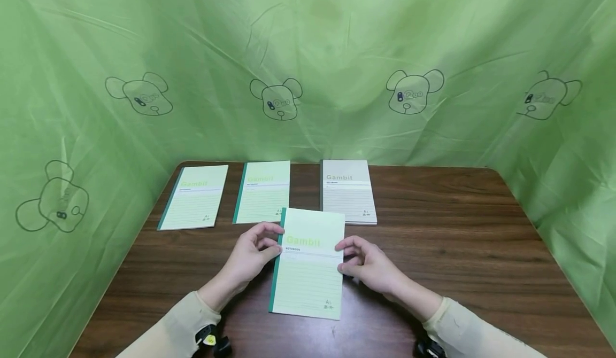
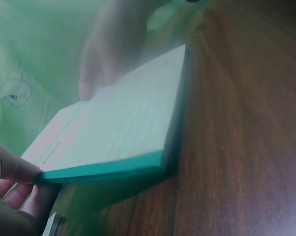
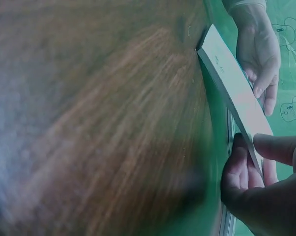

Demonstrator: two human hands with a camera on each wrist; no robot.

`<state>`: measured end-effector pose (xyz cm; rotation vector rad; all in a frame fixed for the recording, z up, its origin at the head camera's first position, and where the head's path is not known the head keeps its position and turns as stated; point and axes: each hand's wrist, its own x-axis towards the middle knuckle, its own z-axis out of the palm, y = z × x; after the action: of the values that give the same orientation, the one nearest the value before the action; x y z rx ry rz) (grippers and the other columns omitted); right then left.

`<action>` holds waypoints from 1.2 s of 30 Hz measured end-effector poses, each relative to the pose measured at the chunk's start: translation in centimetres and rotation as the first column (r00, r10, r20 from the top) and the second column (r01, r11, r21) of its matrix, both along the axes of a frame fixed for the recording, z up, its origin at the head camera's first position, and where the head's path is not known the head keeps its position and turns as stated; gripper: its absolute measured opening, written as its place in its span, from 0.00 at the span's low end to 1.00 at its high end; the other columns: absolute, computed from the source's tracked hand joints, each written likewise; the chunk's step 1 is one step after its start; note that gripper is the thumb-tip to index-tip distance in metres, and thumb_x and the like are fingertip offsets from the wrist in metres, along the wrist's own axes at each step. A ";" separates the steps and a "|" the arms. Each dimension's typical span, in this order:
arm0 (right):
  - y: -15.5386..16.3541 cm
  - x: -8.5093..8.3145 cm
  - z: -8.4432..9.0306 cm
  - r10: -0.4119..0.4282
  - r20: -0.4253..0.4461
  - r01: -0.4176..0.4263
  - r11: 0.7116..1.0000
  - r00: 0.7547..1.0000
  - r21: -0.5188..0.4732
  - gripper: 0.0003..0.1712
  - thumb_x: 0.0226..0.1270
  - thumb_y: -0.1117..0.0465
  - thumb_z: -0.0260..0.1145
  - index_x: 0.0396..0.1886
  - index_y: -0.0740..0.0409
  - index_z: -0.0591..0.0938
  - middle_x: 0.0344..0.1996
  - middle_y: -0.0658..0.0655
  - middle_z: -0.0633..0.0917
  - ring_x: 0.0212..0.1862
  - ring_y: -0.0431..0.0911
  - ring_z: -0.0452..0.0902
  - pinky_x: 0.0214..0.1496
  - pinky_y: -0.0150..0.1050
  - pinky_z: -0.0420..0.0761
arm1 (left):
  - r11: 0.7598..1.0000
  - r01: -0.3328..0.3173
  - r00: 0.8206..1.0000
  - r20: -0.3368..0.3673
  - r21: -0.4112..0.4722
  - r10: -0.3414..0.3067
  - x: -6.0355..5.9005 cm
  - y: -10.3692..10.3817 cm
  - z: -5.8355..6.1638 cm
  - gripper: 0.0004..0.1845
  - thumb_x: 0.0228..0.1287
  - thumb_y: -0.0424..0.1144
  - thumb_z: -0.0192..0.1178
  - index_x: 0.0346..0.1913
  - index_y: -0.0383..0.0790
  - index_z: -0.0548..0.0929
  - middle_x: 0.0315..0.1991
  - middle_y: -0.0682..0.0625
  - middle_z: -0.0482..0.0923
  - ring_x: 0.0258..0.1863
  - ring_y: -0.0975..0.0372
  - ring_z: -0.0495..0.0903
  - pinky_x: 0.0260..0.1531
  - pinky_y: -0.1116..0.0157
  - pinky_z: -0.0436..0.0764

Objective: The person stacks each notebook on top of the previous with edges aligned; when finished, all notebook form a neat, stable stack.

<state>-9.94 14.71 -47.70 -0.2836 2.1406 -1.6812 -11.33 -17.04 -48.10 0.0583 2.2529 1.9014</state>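
A pale green notebook (image 1: pixel 310 280) with a darker green spine is raised over the table, its printed cover facing up. My left hand (image 1: pixel 252 254) pinches it by the spine edge, thumb on the cover side and fingers underneath in the left wrist view. At the opposite long edge, my right hand (image 1: pixel 368 267) grips it between thumb and curled fingers (image 3: pixel 236 172). Its far corner overlaps a second green notebook (image 1: pixel 263 189) in the head view. A third green notebook (image 1: pixel 197 197) lies at the far left. Right of the middle one lies a grey notebook (image 1: pixel 346 189).
The brown wooden table (image 1: pixel 447 230) has rounded far corners. A green curtain (image 1: pixel 337 37) printed with bear heads hangs round its back and sides. Dark wrist devices (image 1: pixel 212 339) sit on both sleeves.
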 end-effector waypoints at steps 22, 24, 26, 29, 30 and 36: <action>0.4 -1.4 3.1 -0.192 -0.071 0.192 0.981 0.979 -0.005 0.18 0.71 0.73 0.73 0.58 0.66 0.82 0.54 0.65 0.88 0.40 0.48 0.88 0.41 0.39 0.86 | 0.993 0.107 0.990 -0.097 0.045 -0.103 -0.7 1.3 -0.3 0.27 0.73 0.20 0.62 0.71 0.40 0.76 0.59 0.39 0.81 0.41 0.54 0.84 0.43 0.66 0.85; 0.5 -1.7 3.5 -0.210 -0.080 0.210 0.978 0.974 -0.009 0.18 0.71 0.73 0.73 0.58 0.65 0.83 0.54 0.65 0.88 0.41 0.48 0.88 0.44 0.40 0.87 | 0.994 0.086 0.991 -0.107 0.060 -0.079 -1.0 1.6 0.0 0.27 0.72 0.20 0.63 0.70 0.41 0.77 0.57 0.39 0.81 0.40 0.54 0.85 0.41 0.66 0.84; 0.5 -1.9 3.9 -0.225 -0.092 0.224 0.974 0.970 -0.016 0.18 0.70 0.73 0.73 0.58 0.65 0.83 0.54 0.65 0.87 0.41 0.47 0.88 0.45 0.38 0.87 | 0.995 0.066 0.991 -0.120 0.071 -0.057 -1.2 1.8 0.4 0.27 0.71 0.21 0.63 0.69 0.42 0.78 0.54 0.38 0.80 0.39 0.54 0.84 0.37 0.67 0.82; 0.5 -2.2 4.3 -0.249 -0.109 0.247 0.969 0.962 -0.034 0.18 0.70 0.73 0.74 0.57 0.65 0.83 0.55 0.65 0.87 0.41 0.47 0.89 0.47 0.36 0.87 | 0.995 0.047 0.987 -0.155 0.085 -0.033 -1.7 2.3 0.9 0.26 0.71 0.21 0.64 0.68 0.40 0.79 0.53 0.38 0.79 0.37 0.55 0.83 0.35 0.68 0.80; 0.5 -2.3 4.4 -0.254 -0.115 0.252 0.967 0.960 -0.036 0.18 0.70 0.73 0.74 0.57 0.65 0.83 0.55 0.65 0.86 0.42 0.47 0.89 0.47 0.35 0.86 | 0.995 0.040 0.986 -0.165 0.089 -0.025 -1.9 2.4 1.1 0.26 0.71 0.21 0.64 0.68 0.40 0.79 0.54 0.39 0.78 0.37 0.56 0.82 0.35 0.68 0.80; 0.4 -3.2 5.3 -0.305 -0.159 0.305 0.952 0.939 -0.030 0.17 0.71 0.72 0.73 0.57 0.64 0.83 0.56 0.65 0.86 0.43 0.46 0.90 0.48 0.35 0.87 | 0.994 -0.023 0.983 -0.176 0.105 0.042 -3.5 4.0 2.2 0.22 0.73 0.22 0.63 0.65 0.43 0.83 0.62 0.44 0.77 0.27 0.60 0.74 0.30 0.69 0.76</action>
<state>-13.15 15.11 -42.37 -0.0941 2.4020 -1.8887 -14.85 -13.00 -45.95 0.2164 2.2769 2.1058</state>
